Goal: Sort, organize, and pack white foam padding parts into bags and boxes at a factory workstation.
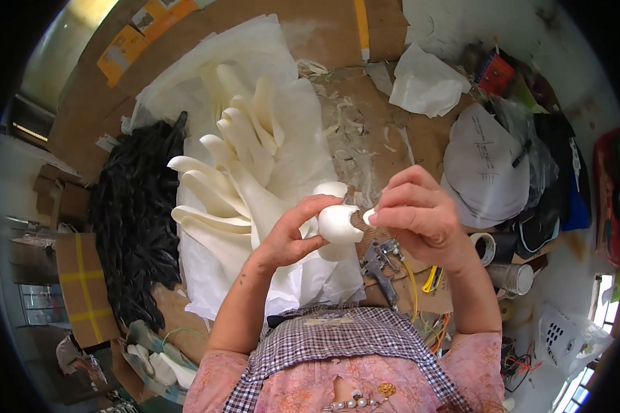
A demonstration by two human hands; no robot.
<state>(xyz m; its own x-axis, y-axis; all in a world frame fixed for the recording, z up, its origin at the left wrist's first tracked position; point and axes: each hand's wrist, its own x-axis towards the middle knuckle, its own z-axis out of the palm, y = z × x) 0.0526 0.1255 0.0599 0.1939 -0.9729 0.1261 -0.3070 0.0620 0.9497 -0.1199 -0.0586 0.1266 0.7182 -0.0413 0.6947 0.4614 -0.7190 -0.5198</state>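
Note:
My left hand holds a smooth white moulded piece in front of my apron, thumb below and fingers above. Its right end has a notched, curved edge. Just to the right of that edge, my right hand is closed in a pinch on a small white scrap. Whether the scrap is still joined to the piece I cannot tell. Beyond my left hand lies a heap of long, curved white moulded pieces, spread over thin white sheeting.
A heap of black strip-like pieces lies left of the sheeting. Near my right forearm are an air gun with a yellow hose, a tape roll and a metal can. Grey flat templates are stacked at the right; pale shavings litter the cardboard.

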